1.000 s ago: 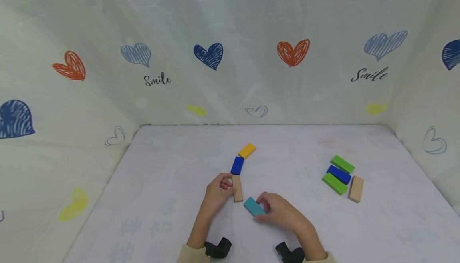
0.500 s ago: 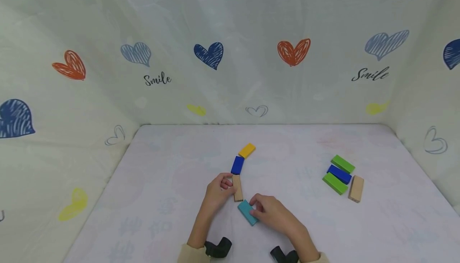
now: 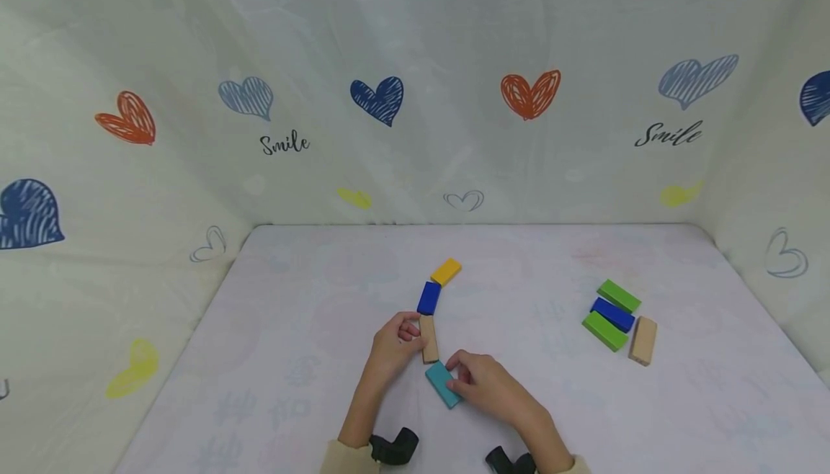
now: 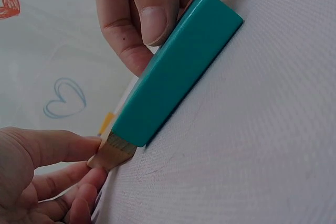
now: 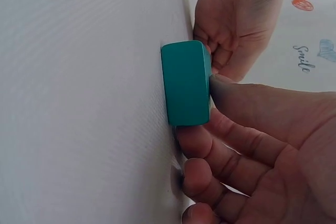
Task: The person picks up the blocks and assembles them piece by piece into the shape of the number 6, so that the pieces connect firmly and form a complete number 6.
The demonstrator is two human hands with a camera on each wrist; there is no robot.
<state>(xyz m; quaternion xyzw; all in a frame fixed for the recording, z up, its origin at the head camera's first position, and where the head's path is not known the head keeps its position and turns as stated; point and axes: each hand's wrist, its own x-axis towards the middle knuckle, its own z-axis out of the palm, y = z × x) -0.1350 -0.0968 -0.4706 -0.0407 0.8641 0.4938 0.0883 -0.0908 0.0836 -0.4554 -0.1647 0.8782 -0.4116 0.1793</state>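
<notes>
A teal wooden block (image 3: 444, 385) lies flat on the table, its far end meeting the near end of a plain wooden block (image 3: 429, 339). My right hand (image 3: 488, 385) holds the teal block, thumb on its upper face and fingers along its right side. With thumb and fingers my left hand (image 3: 392, 349) pinches the plain block from its left. In the left wrist view the teal block (image 4: 176, 72) touches the plain block (image 4: 113, 152) at one corner. Beyond the plain block, a blue block (image 3: 429, 298) and a yellow block (image 3: 446, 271) continue the curved line.
To the right on the white tabletop (image 3: 311, 294) lie two green blocks (image 3: 618, 295), a second blue block (image 3: 612, 314) between them, and another plain wooden block (image 3: 643, 341) beside them. A white curtain (image 3: 447, 42) with printed hearts stands behind the table.
My right hand has slid the teal block leftward and turned it, bringing its far end against the plain block. The left hand has stayed in place.
</notes>
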